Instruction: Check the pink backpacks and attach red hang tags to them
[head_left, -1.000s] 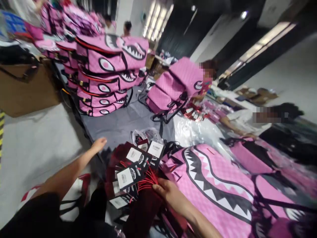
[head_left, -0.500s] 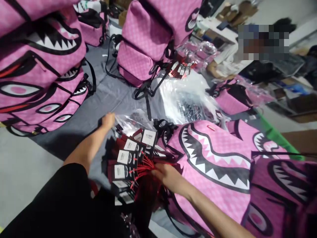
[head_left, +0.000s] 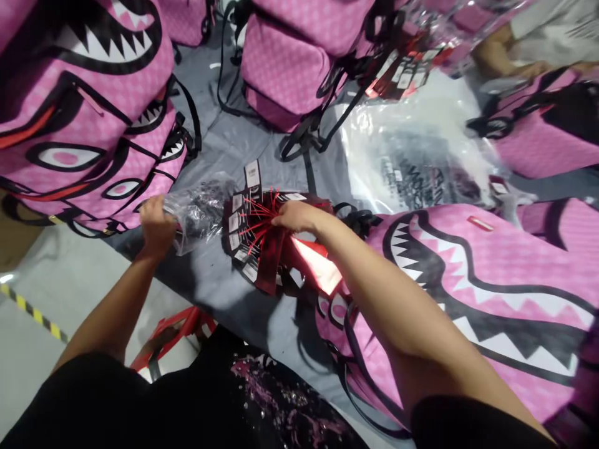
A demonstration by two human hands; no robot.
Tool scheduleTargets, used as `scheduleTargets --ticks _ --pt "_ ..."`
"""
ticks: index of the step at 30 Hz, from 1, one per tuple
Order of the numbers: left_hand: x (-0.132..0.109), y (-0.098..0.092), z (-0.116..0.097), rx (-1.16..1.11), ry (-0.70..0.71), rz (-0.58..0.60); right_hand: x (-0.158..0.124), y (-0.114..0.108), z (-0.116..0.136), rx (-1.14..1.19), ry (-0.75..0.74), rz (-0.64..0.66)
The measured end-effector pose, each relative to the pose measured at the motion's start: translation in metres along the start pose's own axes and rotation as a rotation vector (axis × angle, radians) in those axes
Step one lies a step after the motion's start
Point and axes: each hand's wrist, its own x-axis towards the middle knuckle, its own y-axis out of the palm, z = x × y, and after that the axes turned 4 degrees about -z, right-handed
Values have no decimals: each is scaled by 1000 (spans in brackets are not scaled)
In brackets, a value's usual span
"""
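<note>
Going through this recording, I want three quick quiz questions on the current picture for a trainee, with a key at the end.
1. What does the right hand hold? A: a pair of scissors; B: the red cords of a bunch of tags; C: a roll of tape.
2. True or false: the left hand holds those red cords too.
3. Fill in the blank: the large pink backpack at the right of the picture bears a printed mouth with white ____.

Key: 1: B. 2: False; the left hand is at the clear plastic. 3: Teeth.
</note>
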Motion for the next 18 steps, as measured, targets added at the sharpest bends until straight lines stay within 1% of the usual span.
scheduleTargets --ticks 1,2,4,5,7,9,11,13,15,16,17,18 --pt "-11 -1 -13 -75 89 -14 11 -1 6 4 -5 8" --pt "-21 -1 -29 -128 152 -3 21 -2 12 4 -12 14" --pt "-35 4 -65 -203 243 51 32 -1 21 -11 -36 15" --pt "-39 7 -83 -235 280 63 34 -1 26 -26 -51 6" --pt "-41 9 -113 -294 341 37 30 0 35 -62 -77 -39" --pt "-36 1 -133 -342 364 -35 19 -3 47 -82 -107 -87" --pt "-26 -17 -141 -371 346 -108 3 -11 60 -34 -166 -102" --pt "-12 -42 -143 -364 319 -167 -12 -25 68 83 -242 -88" --pt "2 -62 -144 -339 358 -180 -23 -37 68 205 -315 -69" --pt "7 -68 -145 -330 396 -171 -25 -39 65 241 -336 -63" --pt "11 -68 -146 -328 440 -150 -25 -39 59 246 -339 -61" --pt "13 -63 -147 -331 479 -118 -22 -34 52 226 -322 -61"
